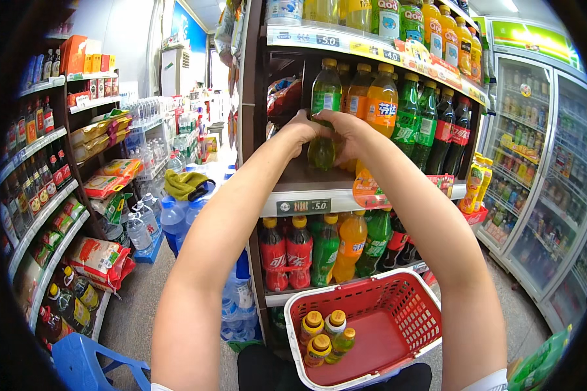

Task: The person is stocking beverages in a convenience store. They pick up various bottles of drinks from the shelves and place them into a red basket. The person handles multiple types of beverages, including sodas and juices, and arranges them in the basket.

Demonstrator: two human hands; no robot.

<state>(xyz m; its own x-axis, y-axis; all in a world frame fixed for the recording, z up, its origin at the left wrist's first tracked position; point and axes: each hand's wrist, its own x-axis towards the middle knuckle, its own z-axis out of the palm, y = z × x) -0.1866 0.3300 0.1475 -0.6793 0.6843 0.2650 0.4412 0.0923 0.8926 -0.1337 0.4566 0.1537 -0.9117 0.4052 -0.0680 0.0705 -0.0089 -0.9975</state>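
In front of me, a clear plastic drink bottle with a green label and yellow cap (326, 93) stands upright at the left end of the middle shelf (286, 171). My left hand (304, 129) grips it from the left side, while my right hand (349, 131) closes round it from the right with the thumb across the front. Some fingers are hidden behind the bottle. Just right of it are orange soda bottles (382, 100), then green soda bottles (406, 110) and dark cola bottles (457, 129). Below my arms, a red plastic shopping basket with a white rim (362, 379) holds several small yellow-capped bottles (318, 344).
More soda bottles (298, 254) fill the lower shelf, and juice bottles (386, 17) the upper one. Glass-door coolers (523, 146) stand right. At left are a grocery shelf (44, 205), a blue plastic stool (85, 361) and large water bottles (173, 217) with a green cloth (188, 183) on top.
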